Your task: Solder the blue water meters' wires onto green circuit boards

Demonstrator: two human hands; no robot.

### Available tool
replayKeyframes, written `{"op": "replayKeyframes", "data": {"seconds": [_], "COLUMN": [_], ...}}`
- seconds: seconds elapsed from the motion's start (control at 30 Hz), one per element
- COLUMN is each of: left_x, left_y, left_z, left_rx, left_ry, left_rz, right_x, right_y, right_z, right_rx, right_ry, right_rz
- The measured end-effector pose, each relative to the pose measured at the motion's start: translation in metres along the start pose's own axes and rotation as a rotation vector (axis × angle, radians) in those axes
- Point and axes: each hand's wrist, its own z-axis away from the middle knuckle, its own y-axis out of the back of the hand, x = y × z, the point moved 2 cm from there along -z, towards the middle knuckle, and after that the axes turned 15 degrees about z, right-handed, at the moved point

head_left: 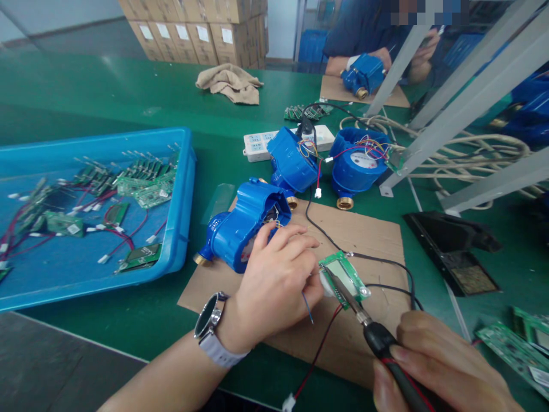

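Observation:
My right hand (441, 360) is wrapped round the black handle of a soldering iron (377, 337). The iron's tip lies against the edge of a green circuit board (343, 274) with a pale display. At that board's left side, my left hand (278, 274) is closed with its fingers curled. A thin blue wire (307, 309) pokes out below its thumb; the exact pinch point is hidden. Just behind the left hand, a blue water meter (240, 229) lies tilted on a cardboard sheet (364, 229), thin wires in its opening. A red and black lead (317, 349) hangs from the board.
A blue tray (182, 229) at left holds several circuit boards. Two more blue meters (294, 163) (358, 171) stand behind, by a white power strip (257, 147). A black iron stand (450, 252), grey posts (484, 80) and loose boards (514, 349) are at right. Another person's hand (424, 54) works opposite.

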Motion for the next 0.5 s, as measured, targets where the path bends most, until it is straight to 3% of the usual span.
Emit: {"op": "replayKeyframes", "data": {"seconds": [0.2, 0.37, 0.5], "left_x": [0.0, 0.0, 0.0], "left_y": [0.001, 0.002, 0.002], "left_z": [0.001, 0.0, 0.001], "left_rx": [0.002, -0.006, -0.008], "left_ry": [-0.002, -0.001, 0.004], "left_rz": [-0.001, 0.015, 0.02], "right_x": [0.001, 0.003, 0.005], "right_y": [0.002, 0.002, 0.005], "right_z": [0.003, 0.015, 0.014], "right_rx": [0.0, 0.111, 0.09], "right_ry": [-0.023, -0.192, -0.168], "right_rz": [-0.066, -0.057, -0.068]}}
